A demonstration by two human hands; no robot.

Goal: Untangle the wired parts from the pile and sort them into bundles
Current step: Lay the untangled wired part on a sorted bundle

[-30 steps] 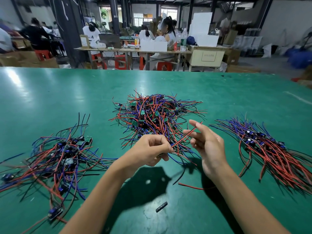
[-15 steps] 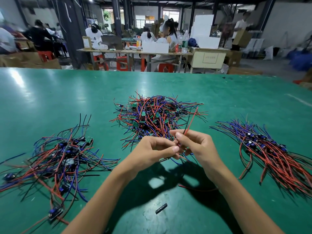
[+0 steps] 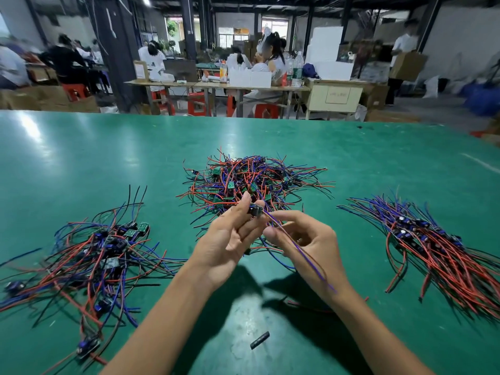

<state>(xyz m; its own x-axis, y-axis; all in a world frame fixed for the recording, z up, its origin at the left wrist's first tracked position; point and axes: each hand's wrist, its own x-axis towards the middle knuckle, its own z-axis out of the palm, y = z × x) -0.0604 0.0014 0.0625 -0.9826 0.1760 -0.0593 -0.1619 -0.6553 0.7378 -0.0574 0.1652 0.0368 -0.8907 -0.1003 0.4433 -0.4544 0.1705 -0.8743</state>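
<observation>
A tangled pile of red, blue and black wires with small green boards lies at the middle of the green table. In front of it, my left hand pinches a small dark wired part at its fingertips. From that part blue and red wires trail down across my right hand, which pinches them between thumb and fingers. A loose heap of wired parts lies at the left. A straighter bundle lies at the right.
A short black sleeve piece lies on the table near the front, between my forearms. A loose red wire lies under my right wrist. Beyond the table's far edge are benches, red stools, boxes and several people.
My left hand has turned palm up and lifted the dark part higher. My right hand has slid down along the wires, which now hang over it toward me instead of pointing up.
</observation>
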